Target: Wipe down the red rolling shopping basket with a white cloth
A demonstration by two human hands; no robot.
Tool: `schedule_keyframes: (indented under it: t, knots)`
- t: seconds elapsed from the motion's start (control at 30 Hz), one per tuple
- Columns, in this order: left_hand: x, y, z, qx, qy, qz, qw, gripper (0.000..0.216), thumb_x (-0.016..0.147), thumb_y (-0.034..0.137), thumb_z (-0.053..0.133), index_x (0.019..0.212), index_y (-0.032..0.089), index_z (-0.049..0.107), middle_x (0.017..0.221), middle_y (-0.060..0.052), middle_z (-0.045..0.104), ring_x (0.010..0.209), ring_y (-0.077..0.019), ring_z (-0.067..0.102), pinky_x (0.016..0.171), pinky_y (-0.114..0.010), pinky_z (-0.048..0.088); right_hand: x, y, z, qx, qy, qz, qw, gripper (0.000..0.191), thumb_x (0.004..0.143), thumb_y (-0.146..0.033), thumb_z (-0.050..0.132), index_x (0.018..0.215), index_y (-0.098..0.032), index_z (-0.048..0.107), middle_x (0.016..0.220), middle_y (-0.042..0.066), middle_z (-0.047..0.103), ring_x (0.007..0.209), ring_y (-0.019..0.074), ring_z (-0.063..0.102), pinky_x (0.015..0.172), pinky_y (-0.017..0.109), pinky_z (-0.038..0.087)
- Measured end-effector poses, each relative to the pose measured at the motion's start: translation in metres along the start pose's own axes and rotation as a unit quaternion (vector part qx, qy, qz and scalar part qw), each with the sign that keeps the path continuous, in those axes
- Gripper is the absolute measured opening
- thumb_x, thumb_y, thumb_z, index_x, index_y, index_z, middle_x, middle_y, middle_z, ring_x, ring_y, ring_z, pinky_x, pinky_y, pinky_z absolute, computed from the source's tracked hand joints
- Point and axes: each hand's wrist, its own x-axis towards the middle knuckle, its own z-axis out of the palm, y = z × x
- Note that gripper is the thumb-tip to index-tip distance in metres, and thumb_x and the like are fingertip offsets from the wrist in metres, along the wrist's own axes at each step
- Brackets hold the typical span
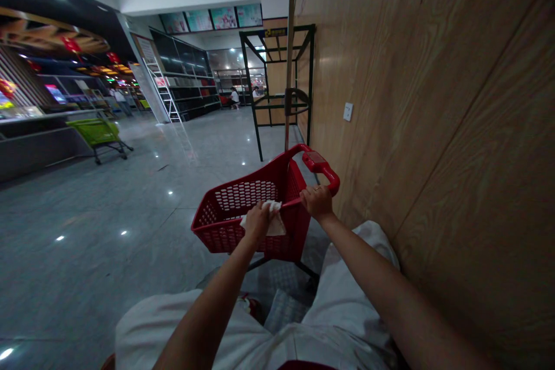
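Observation:
A red plastic shopping cart stands right in front of me, its basket pointing left and its handle at the right. My left hand is closed on a white cloth, pressed over the basket's near top rim. The cloth drapes down the outside of the basket wall. My right hand grips the cart where the near rim meets the handle end, fingers wrapped round it. Inside the basket I see only its perforated red walls.
A wood-panelled wall with a socket runs close along my right. A dark metal frame stands beyond the cart. Farther off are a green cart, a stepladder, shelves and a crouching person.

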Motion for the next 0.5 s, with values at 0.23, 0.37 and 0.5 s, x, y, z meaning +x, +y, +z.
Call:
schedule_keyframes:
  t: [0.23,0.37,0.5]
  knots:
    - [0.015,0.05,-0.005,-0.034,0.012,0.048,0.998,0.039,0.093,0.047,0.033,0.114,0.021,0.053,0.111,-0.008,0.057,0.096,-0.0182,0.057,0.08,-0.028,0.041,-0.001,0.003,-0.003,-0.006,-0.002,-0.018,1.0,0.029,0.091,-0.026,0.041,0.072,-0.017,0.062,0.071,0.006,0.061,0.069,0.0183,0.045,0.066,0.033,0.02]
    - [-0.002,-0.004,0.0,0.003,-0.022,0.037,0.999,0.033,0.092,0.044,0.039,0.114,0.024,0.052,0.11,-0.006,0.058,0.095,-0.0171,0.057,0.081,-0.026,0.04,-0.004,0.014,-0.002,0.006,-0.007,-0.033,0.999,0.03,0.091,-0.025,0.041,0.072,-0.017,0.062,0.071,0.006,0.06,0.07,0.0179,0.046,0.066,0.032,0.02]
    - [-0.015,-0.046,0.004,0.03,-0.017,0.008,0.999,0.03,0.091,0.04,0.042,0.113,0.022,0.054,0.113,-0.007,0.057,0.098,-0.018,0.056,0.083,-0.027,0.04,-0.005,0.016,-0.001,-0.001,0.007,-0.017,1.0,0.031,0.092,-0.025,0.04,0.07,-0.017,0.061,0.069,0.006,0.059,0.07,0.0179,0.046,0.066,0.033,0.021]
